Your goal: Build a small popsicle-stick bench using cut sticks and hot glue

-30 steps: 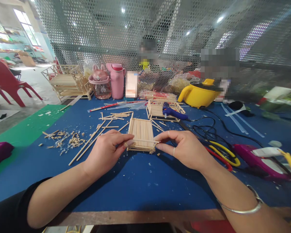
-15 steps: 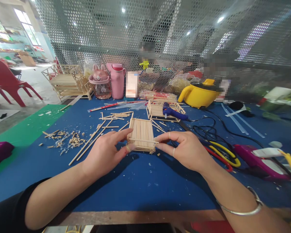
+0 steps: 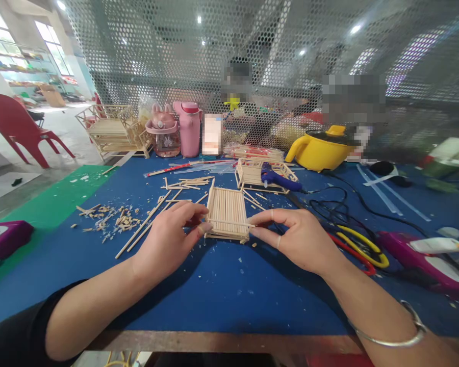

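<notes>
A small model made of thin wooden sticks (image 3: 226, 206) rests on the blue table, with a slatted floor and one upright post at its back left. Across its front lies a loose-looking wooden stick (image 3: 231, 223). My left hand (image 3: 176, 229) has thumb and forefinger curled around the model's front left corner, at that stick's left end. The thumb and forefinger of my right hand (image 3: 298, 234) close on the stick's right end, which sticks out past the model. Tape is wrapped on some fingers.
Loose sticks (image 3: 149, 224) and offcuts (image 3: 126, 219) lie to the left. Behind, a blue glue gun (image 3: 279, 178) rests on another stick model (image 3: 248, 176). Cables and yellow-handled pliers (image 3: 363, 247) are at right. Bottles (image 3: 190, 130) and a yellow pot (image 3: 323, 150) stand along the mesh.
The whole view has shifted slightly, so things sit a little farther right. My left fingers have drawn back slightly from the model's corner. My right hand keeps its pinch on the stick's end.
</notes>
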`<control>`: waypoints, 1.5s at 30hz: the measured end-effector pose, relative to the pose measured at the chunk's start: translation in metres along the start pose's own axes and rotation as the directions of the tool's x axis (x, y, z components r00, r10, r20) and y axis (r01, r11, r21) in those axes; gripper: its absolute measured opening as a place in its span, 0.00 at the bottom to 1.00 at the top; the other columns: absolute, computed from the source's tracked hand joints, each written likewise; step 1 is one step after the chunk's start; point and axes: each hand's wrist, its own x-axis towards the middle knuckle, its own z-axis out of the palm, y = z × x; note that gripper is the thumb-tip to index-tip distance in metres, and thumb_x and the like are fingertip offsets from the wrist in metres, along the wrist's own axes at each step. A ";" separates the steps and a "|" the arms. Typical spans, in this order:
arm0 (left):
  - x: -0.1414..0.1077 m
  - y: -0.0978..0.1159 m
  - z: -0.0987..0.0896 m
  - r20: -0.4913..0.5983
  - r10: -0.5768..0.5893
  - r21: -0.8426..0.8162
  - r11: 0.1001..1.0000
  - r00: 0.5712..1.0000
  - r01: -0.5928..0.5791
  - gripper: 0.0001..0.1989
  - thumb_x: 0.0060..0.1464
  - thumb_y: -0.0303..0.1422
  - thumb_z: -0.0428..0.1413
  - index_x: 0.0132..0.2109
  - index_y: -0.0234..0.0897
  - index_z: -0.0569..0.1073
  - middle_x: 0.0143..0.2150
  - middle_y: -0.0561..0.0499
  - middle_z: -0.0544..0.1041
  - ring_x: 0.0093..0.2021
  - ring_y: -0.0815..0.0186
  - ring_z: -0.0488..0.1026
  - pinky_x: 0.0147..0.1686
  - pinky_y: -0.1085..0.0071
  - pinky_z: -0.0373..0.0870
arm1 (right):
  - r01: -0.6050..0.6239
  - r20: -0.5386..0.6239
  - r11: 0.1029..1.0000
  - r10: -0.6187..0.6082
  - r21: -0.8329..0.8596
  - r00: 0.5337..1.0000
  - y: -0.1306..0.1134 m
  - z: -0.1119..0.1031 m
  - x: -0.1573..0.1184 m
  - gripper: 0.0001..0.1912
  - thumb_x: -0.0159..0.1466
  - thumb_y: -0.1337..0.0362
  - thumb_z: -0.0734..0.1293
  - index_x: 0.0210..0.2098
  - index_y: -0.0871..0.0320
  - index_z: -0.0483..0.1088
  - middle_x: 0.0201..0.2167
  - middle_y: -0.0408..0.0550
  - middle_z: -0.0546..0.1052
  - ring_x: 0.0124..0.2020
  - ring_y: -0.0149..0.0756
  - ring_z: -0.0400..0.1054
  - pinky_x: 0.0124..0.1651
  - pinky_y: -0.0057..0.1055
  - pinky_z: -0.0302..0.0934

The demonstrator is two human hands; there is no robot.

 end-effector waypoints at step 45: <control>0.003 0.001 -0.003 0.050 -0.057 -0.073 0.995 0.997 0.061 0.13 0.50 0.28 0.58 0.45 0.37 0.74 0.32 0.52 0.77 0.30 0.72 0.73 0.32 0.76 0.72 | 0.089 -0.014 0.994 -0.090 -0.060 0.996 0.000 -0.001 -0.002 0.06 0.57 0.65 0.66 0.30 0.53 0.77 0.29 0.38 0.80 0.30 0.30 0.74 0.35 0.24 0.66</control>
